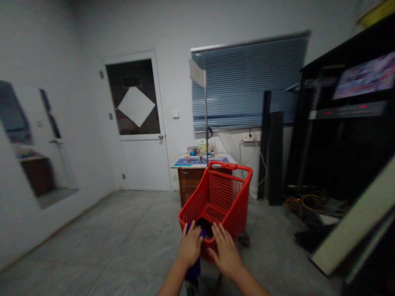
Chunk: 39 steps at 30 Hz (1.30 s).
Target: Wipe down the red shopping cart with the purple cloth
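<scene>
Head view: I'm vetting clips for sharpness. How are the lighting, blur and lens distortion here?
Head view: dim, flat lighting; the wide lens bends the blue window blind and tilts the door; the black cabinet sinks into shadow and smears toward the frame edge; the red shopping cart, left hand and right hand stay fairly clear.

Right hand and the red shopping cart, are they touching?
Touching. The head view shows the right hand resting with spread fingers on the near rim of the red shopping cart, with no gap visible.
</scene>
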{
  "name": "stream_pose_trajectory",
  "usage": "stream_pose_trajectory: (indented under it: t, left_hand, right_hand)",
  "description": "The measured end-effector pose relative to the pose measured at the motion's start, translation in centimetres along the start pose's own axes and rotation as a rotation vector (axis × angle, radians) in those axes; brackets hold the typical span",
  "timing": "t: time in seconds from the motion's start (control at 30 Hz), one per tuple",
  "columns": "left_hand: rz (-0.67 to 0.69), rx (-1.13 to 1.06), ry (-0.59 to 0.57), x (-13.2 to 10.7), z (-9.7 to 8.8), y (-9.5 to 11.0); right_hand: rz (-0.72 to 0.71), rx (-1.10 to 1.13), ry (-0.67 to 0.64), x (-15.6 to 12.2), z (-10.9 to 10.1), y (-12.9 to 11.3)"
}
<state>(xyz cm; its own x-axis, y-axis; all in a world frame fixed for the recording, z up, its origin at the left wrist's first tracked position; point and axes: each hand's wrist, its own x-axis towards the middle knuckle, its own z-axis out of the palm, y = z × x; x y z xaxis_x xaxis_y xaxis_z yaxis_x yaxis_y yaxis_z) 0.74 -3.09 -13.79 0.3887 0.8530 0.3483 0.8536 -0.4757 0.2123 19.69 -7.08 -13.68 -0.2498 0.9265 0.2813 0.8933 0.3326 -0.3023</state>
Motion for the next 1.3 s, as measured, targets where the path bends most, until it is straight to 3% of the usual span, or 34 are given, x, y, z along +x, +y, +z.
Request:
stream_pose_trajectory:
  t: [0.17,0.37,0.6,1.0,1.17,1.3]
  left_hand:
    - [0.105,-0.033,-0.006,-0.1,0.5,0.7]
    - [-0.002,0.0,0.022,0.2,0.3,-0.2]
    - [0.11,-0.041,-0.009,-0.1,0.4,1.0]
    - [0.148,0.017,0.036,-0.3,0.9,0.8]
    - [0.041,0.02,0.074,0.0,1.0,0.3]
    - [0.104,0.002,0.079,-0.1,1.7,1.0]
  right_hand:
    - [0.007,0.016,0.027,-0.2,-0.1,0.0]
    - [-0.012,0.011,0.021,-0.5,-0.5,0.2]
    - [-0.018,0.003,0.059,-0.4,0.2,0.5]
    - [-0.021,0.024,0.053,-0.5,0.2,0.5]
    - [-0.043,0.018,0.076,-0.4,0.3,0.5]
    - [-0.02,0.02,0.071,-0.5,0.3,0.3]
